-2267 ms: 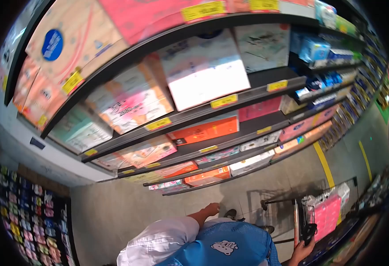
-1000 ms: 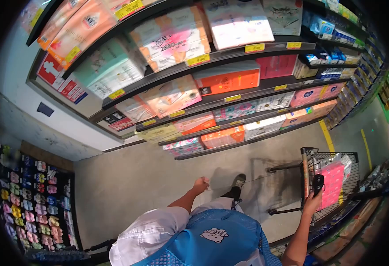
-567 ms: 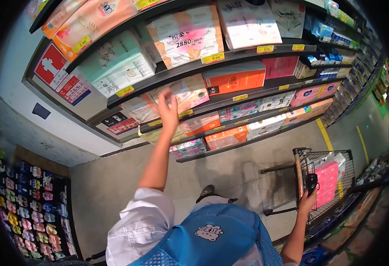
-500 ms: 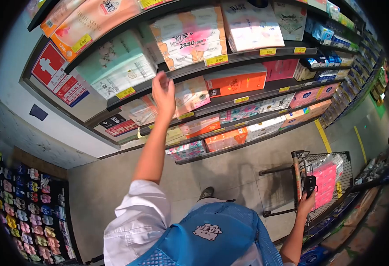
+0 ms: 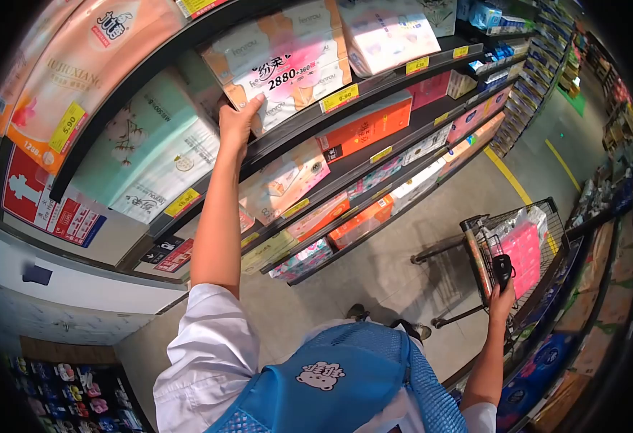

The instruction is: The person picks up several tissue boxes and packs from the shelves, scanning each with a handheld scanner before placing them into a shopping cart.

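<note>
My left hand (image 5: 237, 124) is at the lower left corner of a white and orange tissue pack (image 5: 287, 65) printed "2880+360". Its thumb lies on the pack's front and its other fingers reach round the left side, partly hidden. The pack sits on a dark shelf above a yellow price tag. To its left and lower is a green and white tissue pack (image 5: 147, 148). My right hand (image 5: 502, 299) is closed round the end of the cart's handle, beside a small black object (image 5: 502, 268).
The shopping cart (image 5: 551, 216) at the right holds a pink pack (image 5: 520, 252) in clear plastic. Lower shelves carry an orange pack (image 5: 367, 128) and other tissue packs. A slipper rack (image 5: 78, 390) stands at the lower left. More shelving lines the right side.
My left hand has moved from in front of the shelf edge up to the tissue pack and taken hold of its corner. The view has turned and come nearer the shelf.
</note>
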A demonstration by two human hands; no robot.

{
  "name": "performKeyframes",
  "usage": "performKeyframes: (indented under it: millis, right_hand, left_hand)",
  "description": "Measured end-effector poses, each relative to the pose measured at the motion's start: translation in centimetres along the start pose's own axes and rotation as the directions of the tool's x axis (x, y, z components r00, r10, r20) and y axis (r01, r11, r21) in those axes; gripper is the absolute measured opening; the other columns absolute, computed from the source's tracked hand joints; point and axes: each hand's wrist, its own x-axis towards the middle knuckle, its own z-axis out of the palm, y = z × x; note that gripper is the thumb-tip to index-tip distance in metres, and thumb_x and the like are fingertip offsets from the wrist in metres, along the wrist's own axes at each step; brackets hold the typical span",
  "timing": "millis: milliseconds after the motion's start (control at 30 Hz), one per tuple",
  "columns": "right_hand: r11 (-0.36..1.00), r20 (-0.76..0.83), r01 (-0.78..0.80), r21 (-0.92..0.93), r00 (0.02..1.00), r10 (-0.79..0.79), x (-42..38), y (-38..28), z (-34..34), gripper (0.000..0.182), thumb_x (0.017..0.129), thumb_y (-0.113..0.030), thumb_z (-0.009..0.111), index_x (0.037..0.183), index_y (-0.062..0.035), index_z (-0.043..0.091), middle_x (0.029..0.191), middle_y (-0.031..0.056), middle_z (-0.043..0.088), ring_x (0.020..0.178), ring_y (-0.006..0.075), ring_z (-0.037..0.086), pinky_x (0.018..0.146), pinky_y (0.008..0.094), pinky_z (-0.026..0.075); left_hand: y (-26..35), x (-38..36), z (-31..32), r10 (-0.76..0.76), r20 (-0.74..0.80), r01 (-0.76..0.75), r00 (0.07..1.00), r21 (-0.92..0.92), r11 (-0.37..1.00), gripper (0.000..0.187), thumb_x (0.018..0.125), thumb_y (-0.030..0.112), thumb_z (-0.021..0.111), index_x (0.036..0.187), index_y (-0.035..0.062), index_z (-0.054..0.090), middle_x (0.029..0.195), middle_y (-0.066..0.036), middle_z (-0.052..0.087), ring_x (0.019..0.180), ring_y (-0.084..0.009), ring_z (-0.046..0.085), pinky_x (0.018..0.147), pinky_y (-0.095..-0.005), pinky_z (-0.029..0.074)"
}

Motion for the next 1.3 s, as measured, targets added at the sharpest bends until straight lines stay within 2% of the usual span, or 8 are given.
performKeyframes:
  millis: [167, 300, 500, 600, 700, 967, 1167, 1300]
  right_hand:
    - [0.996, -0.059, 0.075, 0.046, 0.996, -0.072, -2.2, -3.3, 1.0, 0.033, 0.09, -0.006, 0.063, 0.122, 0.0037, 0.06, 0.11, 0.0284, 0.067, 0.105, 0.0482, 0.064, 0.091, 0.0507, 0.049]
    - [0.999, -0.055, 0.034, 0.009, 0.998, -0.034, -3.5, -5.9, 0.8, 0.035, 0.09, -0.007, 0.064, 0.122, 0.0049, 0.06, 0.112, 0.0294, 0.067, 0.106, 0.048, 0.064, 0.092, 0.0513, 0.049]
    - [0.998, -0.125, 0.034, -0.05, 0.991, -0.04, -3.6, -4.2, 1.3, 0.038, 0.088, -0.008, 0.067, 0.122, 0.0071, 0.06, 0.112, 0.0316, 0.067, 0.106, 0.0494, 0.063, 0.093, 0.0514, 0.05]
    - [0.994, -0.137, 0.044, -0.105, 0.989, -0.058, -3.7, -6.5, 0.3, 0.038, 0.087, -0.008, 0.067, 0.122, 0.0066, 0.061, 0.107, 0.0317, 0.068, 0.103, 0.0495, 0.064, 0.092, 0.0521, 0.05]
    - [0.993, -0.135, 0.029, -0.112, 0.99, -0.044, -3.6, -6.0, 0.6, 0.039, 0.087, -0.008, 0.067, 0.122, 0.0057, 0.061, 0.108, 0.0313, 0.068, 0.103, 0.0488, 0.065, 0.091, 0.0528, 0.05]
    - [0.995, -0.062, -0.058, -0.084, 0.997, 0.053, -3.5, -6.8, -0.1, 0.039, 0.085, -0.009, 0.066, 0.121, 0.0045, 0.061, 0.108, 0.0298, 0.068, 0.104, 0.0483, 0.064, 0.092, 0.0523, 0.05]
    - [0.998, -0.084, -0.044, -0.05, 0.996, 0.039, -3.7, -6.9, -0.1, 0.036, 0.087, -0.011, 0.066, 0.12, 0.0027, 0.062, 0.108, 0.029, 0.067, 0.105, 0.0474, 0.064, 0.092, 0.0521, 0.05]
    - [1.0, -0.065, -0.017, 0.001, 0.998, 0.017, -3.4, -7.2, -0.4, 0.034, 0.085, -0.011, 0.065, 0.117, 0.0004, 0.062, 0.105, 0.0276, 0.067, 0.101, 0.0464, 0.064, 0.088, 0.0539, 0.05]
  left_hand:
    - [0.1, -0.6, 0.3, 0.082, 0.0, -0.082, 0.997, 0.153, 0.985, 0.05, 0.082, 0.029, 0.088, 0.111, -0.0085, 0.073, 0.103, -0.012, 0.076, 0.089, -0.0162, 0.069, 0.085, -0.0323, 0.054]
    - [0.4, -1.0, 0.7, 0.15, -0.098, -0.108, 0.984, 0.341, 0.934, 0.087, 0.069, 0.046, 0.094, 0.112, -0.017, 0.054, 0.116, -0.035, 0.066, 0.109, -0.0418, 0.068, 0.096, -0.0439, 0.052]
    - [1.1, -1.3, 0.6, 0.1, -0.078, -0.062, 0.992, 0.397, 0.916, 0.09, 0.069, 0.05, 0.093, 0.114, -0.0168, 0.051, 0.115, -0.037, 0.064, 0.108, -0.0438, 0.067, 0.097, -0.0443, 0.051]
    - [0.8, -1.2, 0.5, 0.154, -0.071, -0.109, 0.985, 0.431, 0.896, 0.088, 0.071, 0.047, 0.093, 0.118, -0.0157, 0.052, 0.114, -0.03, 0.065, 0.105, -0.0353, 0.068, 0.094, -0.0397, 0.053]
    - [0.9, -1.4, 0.6, 0.159, -0.077, -0.114, 0.984, 0.415, 0.903, 0.09, 0.068, 0.051, 0.093, 0.115, -0.0147, 0.051, 0.117, -0.036, 0.063, 0.111, -0.0432, 0.066, 0.098, -0.0445, 0.051]
    - [2.4, -2.7, 0.7, 0.27, -0.08, -0.212, 0.959, 0.425, 0.88, 0.082, 0.071, 0.041, 0.093, 0.117, -0.0096, 0.049, 0.114, -0.032, 0.063, 0.108, -0.043, 0.065, 0.095, -0.0469, 0.049]
    - [3.2, -5.1, 1.1, 0.557, -0.048, -0.457, 0.829, 0.516, 0.724, 0.089, 0.07, 0.031, 0.093, 0.138, -0.0006, 0.045, 0.13, -0.022, 0.057, 0.121, -0.0408, 0.055, 0.104, -0.0455, 0.044]
    - [3.3, -5.6, 0.2, 0.821, 0.2, -0.732, 0.534, 0.596, 0.331, 0.074, 0.078, 0.022, 0.084, 0.14, 0.0043, 0.047, 0.133, -0.019, 0.058, 0.129, -0.0395, 0.054, 0.115, -0.0545, 0.036]
